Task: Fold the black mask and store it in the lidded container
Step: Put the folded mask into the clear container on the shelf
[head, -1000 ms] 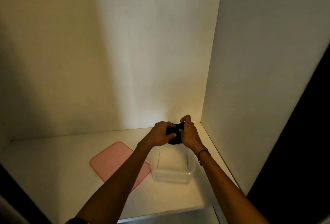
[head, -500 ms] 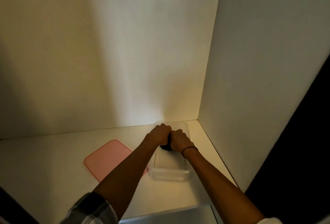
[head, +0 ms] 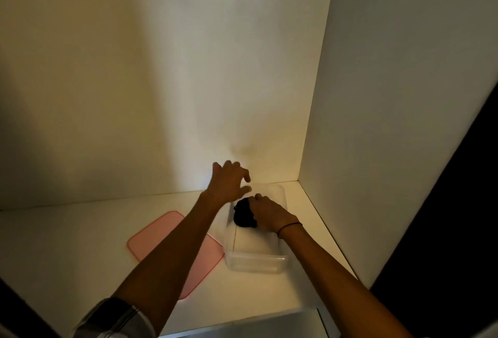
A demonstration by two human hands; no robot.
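Mask: folded black cloth mask (head: 244, 216), soft, springy, pinned by my right hand (head: 269, 215) inside clear plastic container (head: 256, 261) near shelf's right back corner; left hand (head: 229, 181) spread open, empty. Pink lid (head: 151, 240) next.

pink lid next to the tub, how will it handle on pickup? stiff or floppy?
The pink lid looks thin and flat, so probably light and a bit flexible. Lying flush on the shelf, its edge may be hard to pinch. It shouldn't roll.

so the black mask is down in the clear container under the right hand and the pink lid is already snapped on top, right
Not quite. The head view shows the flat pink plastic lid lying on the white shelf left of the clear plastic container, which is open. The folded black mask sits inside under the right hand.
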